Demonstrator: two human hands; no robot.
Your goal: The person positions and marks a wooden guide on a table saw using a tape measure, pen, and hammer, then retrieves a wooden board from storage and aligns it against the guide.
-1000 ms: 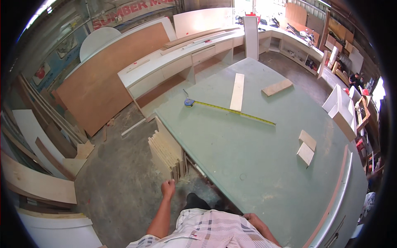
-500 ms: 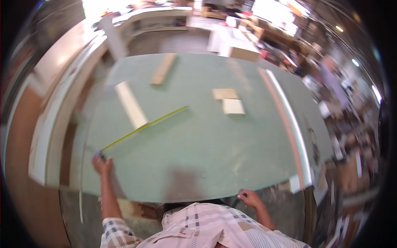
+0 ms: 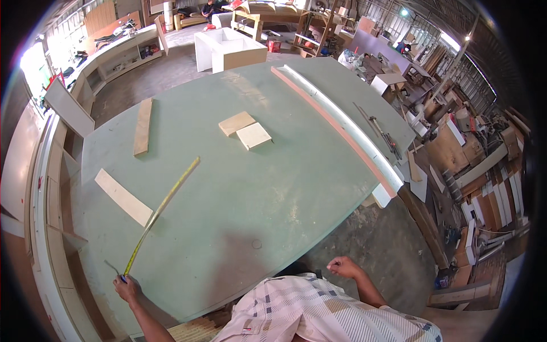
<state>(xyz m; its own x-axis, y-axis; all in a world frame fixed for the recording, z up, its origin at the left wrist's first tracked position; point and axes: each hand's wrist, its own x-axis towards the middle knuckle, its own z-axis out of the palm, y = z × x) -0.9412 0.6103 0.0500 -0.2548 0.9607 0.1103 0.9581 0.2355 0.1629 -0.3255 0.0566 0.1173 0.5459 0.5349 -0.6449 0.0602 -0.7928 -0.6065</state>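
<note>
A blue tape measure (image 3: 123, 279) is held in my left hand (image 3: 126, 289) at the lower left of a large green board tabletop (image 3: 302, 171). Its yellow blade (image 3: 176, 187) runs out diagonally, bent, across the end of a pale wood strip (image 3: 122, 196). A thin grey piece (image 3: 112, 264) lies by that hand. My right hand (image 3: 345, 267) is off the front edge, fingers curled, with nothing visible in them. Farther up lie another strip (image 3: 142, 126) and two small blocks (image 3: 254, 135). Long pink and white strips (image 3: 336, 122) run along the right side, beside slim metal tools (image 3: 384, 137).
White curved cabinets (image 3: 57, 228) line the left. A white box unit (image 3: 228, 50) stands beyond the table. Wood offcuts and panels (image 3: 484, 194) crowd the right. A seated person (image 3: 206, 9) is far off at the back, near wooden frames (image 3: 302, 31).
The view has swung round to the right. My left hand has taken hold of the tape measure, and its blade now bends. My right hand has risen from beside my body to beyond the edge.
</note>
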